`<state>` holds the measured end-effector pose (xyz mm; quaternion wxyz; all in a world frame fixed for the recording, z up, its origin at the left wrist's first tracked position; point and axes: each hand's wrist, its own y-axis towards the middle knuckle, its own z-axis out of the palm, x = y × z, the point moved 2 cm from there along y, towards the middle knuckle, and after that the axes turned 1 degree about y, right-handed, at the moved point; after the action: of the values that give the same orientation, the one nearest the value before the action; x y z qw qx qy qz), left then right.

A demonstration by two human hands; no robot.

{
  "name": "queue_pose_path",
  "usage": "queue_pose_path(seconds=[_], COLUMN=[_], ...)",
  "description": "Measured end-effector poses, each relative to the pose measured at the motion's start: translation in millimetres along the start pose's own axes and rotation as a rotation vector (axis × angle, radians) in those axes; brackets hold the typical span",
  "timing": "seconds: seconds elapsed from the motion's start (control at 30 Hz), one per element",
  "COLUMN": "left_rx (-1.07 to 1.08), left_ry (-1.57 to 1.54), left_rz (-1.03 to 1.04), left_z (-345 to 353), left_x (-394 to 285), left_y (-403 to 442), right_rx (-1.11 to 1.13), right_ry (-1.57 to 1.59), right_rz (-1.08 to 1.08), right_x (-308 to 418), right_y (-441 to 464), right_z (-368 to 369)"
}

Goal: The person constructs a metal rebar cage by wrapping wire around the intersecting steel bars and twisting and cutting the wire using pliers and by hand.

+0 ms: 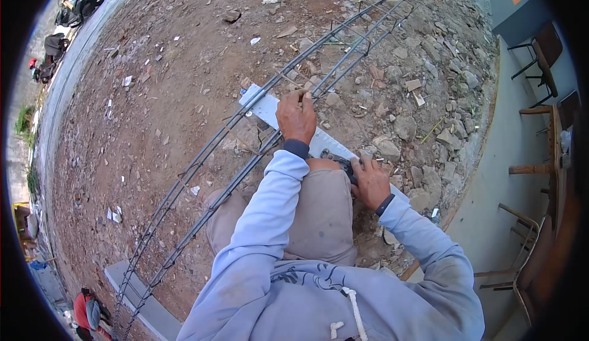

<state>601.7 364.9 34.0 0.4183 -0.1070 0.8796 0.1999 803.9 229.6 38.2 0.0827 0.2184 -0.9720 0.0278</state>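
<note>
A long steel rebar cage (211,141) with tied stirrups runs diagonally across the ground in front of my knees. Under its upper part lies a pale grey board (265,109), which reaches across to my right side. My left hand (296,117) is closed over the board beside the cage, fingertips pinched near a bar; what they hold is too small to make out. On the board by my knee, my right hand (371,184) has its fingers around a dark tool (345,164) with a black handle. The hand hides part of this tool.
Broken stones (405,127) and rubble cover the ground on the right. A second grey board (144,304) lies beneath the cage's near end. Chairs (543,56) and a wooden table (555,151) stand at the far right. Motorcycles (80,7) and a person in red (86,313) are at left.
</note>
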Motion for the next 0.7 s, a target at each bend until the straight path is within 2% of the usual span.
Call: queue_pose_path(seconds=[0.03,0.13,0.17,0.27,0.3,0.4,0.43,0.47,0.57,0.7], left_rx=[0.025,0.33,0.484,0.56,0.603,0.549,0.548,0.568,0.57,0.637], left_ry=[0.017,0.133,-0.153,-0.653,-0.774,-0.954,-0.966,-0.976,-0.971,-0.76], left_rz=[-0.036,-0.347,-0.509,-0.741,-0.754,-0.831,-0.893,-0.863,-0.839,-0.842], left_z=[-1.2,8.2,32.6,46.8,49.6,50.3,40.7,36.4,20.1,-0.2], left_x=[-10.0,-19.6,5.6,0.7,-1.9,-6.2,-10.0,-3.2,13.6,23.9], left_y=[-2.2,-5.4,-8.5,-21.4,-20.6,-17.1,-16.6,-18.3,-28.3,-13.1], right_rx=[0.023,0.084,0.115,0.158,0.17,0.189,0.084,0.167,0.38,0.348], right_ry=[-0.014,-0.023,-0.004,0.102,0.151,0.22,0.196,0.278,0.564,0.734], right_rz=[0.01,0.043,0.055,0.115,0.143,0.31,0.322,0.461,0.89,0.986], right_x=[-0.3,-3.5,-4.1,-7.4,-7.7,-12.6,-20.4,-34.3,-45.0,-29.7], right_y=[-4.0,-6.0,-6.5,-7.7,-11.0,-26.3,-35.3,-45.6,-47.9,-9.2], right_z=[7.2,29.7,30.6,18.5,13.2,-4.2,3.0,6.8,-14.8,-94.4])
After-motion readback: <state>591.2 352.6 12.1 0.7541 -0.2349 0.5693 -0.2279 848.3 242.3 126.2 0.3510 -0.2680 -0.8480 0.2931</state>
